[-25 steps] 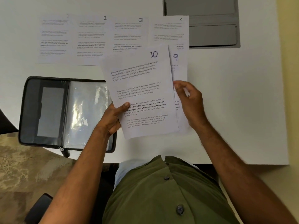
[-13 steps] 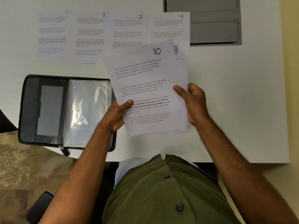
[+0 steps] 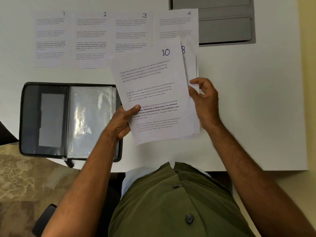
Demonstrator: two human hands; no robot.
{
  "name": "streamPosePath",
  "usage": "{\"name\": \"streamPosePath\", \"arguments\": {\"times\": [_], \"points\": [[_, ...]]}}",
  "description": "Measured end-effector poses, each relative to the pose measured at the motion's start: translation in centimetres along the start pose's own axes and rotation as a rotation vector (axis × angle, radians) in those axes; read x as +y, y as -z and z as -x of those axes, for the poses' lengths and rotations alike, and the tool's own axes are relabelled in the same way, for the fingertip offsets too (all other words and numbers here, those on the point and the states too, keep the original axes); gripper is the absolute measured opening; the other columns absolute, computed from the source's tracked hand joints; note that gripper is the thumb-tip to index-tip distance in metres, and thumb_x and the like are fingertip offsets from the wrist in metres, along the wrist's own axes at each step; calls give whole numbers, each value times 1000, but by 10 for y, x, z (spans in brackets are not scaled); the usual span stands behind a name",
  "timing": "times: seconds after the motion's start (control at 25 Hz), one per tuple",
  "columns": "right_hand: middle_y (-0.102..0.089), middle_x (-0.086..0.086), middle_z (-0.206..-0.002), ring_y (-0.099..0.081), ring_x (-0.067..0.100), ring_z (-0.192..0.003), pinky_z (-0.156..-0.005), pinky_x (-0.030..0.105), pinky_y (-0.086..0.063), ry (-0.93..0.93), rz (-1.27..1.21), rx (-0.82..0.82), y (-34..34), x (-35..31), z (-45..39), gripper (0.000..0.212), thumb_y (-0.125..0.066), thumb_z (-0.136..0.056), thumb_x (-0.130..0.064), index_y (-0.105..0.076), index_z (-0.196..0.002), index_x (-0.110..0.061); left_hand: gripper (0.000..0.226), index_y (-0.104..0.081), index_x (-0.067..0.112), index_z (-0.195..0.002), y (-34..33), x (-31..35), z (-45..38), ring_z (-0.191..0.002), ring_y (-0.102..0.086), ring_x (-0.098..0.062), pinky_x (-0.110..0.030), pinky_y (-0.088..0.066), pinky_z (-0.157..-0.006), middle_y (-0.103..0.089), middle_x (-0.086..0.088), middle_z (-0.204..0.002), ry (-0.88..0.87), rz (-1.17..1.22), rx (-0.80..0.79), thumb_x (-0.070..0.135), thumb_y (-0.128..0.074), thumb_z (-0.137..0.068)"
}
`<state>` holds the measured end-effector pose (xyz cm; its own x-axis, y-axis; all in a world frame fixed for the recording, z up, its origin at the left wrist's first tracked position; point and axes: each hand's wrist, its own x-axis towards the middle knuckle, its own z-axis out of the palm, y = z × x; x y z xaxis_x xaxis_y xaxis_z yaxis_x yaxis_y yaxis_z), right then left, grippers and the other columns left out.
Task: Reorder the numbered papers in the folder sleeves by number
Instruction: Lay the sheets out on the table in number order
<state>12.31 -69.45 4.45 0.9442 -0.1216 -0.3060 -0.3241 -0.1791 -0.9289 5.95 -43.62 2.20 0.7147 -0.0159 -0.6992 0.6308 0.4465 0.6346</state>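
Observation:
I hold a stack of printed papers above the white table [image 3: 248, 108]. The sheet numbered 10 [image 3: 153, 89] is on top, and a sheet numbered 8 [image 3: 185, 53] peeks out behind its right edge. My left hand [image 3: 122, 121] grips the stack's lower left edge, thumb on top. My right hand [image 3: 204, 101] pinches the right edges of the sheets behind. Papers 1 [image 3: 51, 38], 2 [image 3: 90, 40], 3 [image 3: 131, 33] and 4 [image 3: 176, 24] lie in a row at the far side. The open black zip folder [image 3: 46, 120] with clear sleeves [image 3: 90, 120] lies at left.
A grey recessed panel [image 3: 225, 23] is set in the table at the far right, partly under paper 4. The table's near edge runs just in front of my green shirt [image 3: 171, 202]. Patterned carpet [image 3: 25, 185] shows at lower left.
The sheet behind paper 10 showed a 9 one second ago; now an 8 shows there. My right hand has shifted up along the stack's right edge, fingering the rear sheets.

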Motion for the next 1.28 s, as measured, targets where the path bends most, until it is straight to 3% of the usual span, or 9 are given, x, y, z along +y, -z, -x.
{"name": "streamPosePath", "arguments": {"times": [0.04,0.12,0.2,0.32,0.48,0.72,0.92,1.16,1.28], "points": [[-73,-15,-106,-66,0,-102,-87,19,-51,-44,-41,-28,-2,-2,1,10,-66,-99,-21,-70,-108,-21,31,-64,16,-125,-1,0,0,-109,-72,-26,-40,-61,-88,-74,-8,-121,0,-6,0,2,-54,-99],[-76,-11,-98,-69,6,-93,-85,24,-53,-139,-114,-65,-4,-5,4,21,-60,-103,-32,-76,-99,-18,30,-64,16,-124,-2,1,0,-107,-72,-25,-39,-62,-86,-75,-7,-119,-3,-15,1,1,-53,-100],[-78,-6,-93,-73,11,-91,-83,28,-57,-159,-143,-113,-3,-2,5,16,-66,-100,-28,-76,-89,-21,30,-64,17,-123,-3,1,0,-105,-73,-25,-39,-62,-85,-75,-6,-118,-5,-17,2,0,-53,-100],[-76,12,-91,-73,29,-89,-86,47,-60,-138,-116,-117,-1,5,3,21,-79,-90,-25,-66,-76,-14,30,-64,18,-121,-4,0,-1,-106,-73,-26,-42,-61,-89,-75,-7,-118,-3,-19,8,0,-53,-100],[-77,9,-94,-72,21,-84,-77,39,-60,-188,-252,-33,-1,4,1,27,-82,-86,-16,-63,-90,4,32,-65,18,-125,-1,-4,-5,-115,-69,-31,-45,-59,-94,-71,-11,-128,-12,-3,-21,1,-55,-99],[-76,1,-106,-74,20,-93,-79,37,-60,-121,-330,-31,12,6,-14,18,-69,-96,-10,-57,-109,-10,33,-63,18,-128,-2,-9,-16,-120,-66,-34,-49,-56,-99,-69,-13,-132,-13,9,4,2,-57,-100],[-74,-5,-105,-71,17,-93,-80,36,-59,-60,-355,-170,31,2,-35,17,-61,-100,-7,-55,-114,-16,42,-56,12,-139,-2,-8,-28,-122,-65,-35,-49,-56,-100,-65,-16,-137,0,8,-4,5,-61,-98],[-73,1,-105,-73,18,-89,-83,44,-62,-183,-150,-52,36,31,-73,22,-66,-99,-15,-55,-118,-12,35,-61,7,-133,-23,-9,-56,-109,-71,-30,-38,-61,-84,-77,-6,-113,24,-217,141,4,-62,-99],[-76,-1,-102,-75,15,-89,-78,34,-61,-194,-157,14,41,40,-92,17,-67,-98,-15,-57,-111,-15,35,-62,6,-132,-29,-10,-69,-105,-72,-28,-37,-61,-83,-76,-10,-115,24,-151,166,2,-62,-98]]}}
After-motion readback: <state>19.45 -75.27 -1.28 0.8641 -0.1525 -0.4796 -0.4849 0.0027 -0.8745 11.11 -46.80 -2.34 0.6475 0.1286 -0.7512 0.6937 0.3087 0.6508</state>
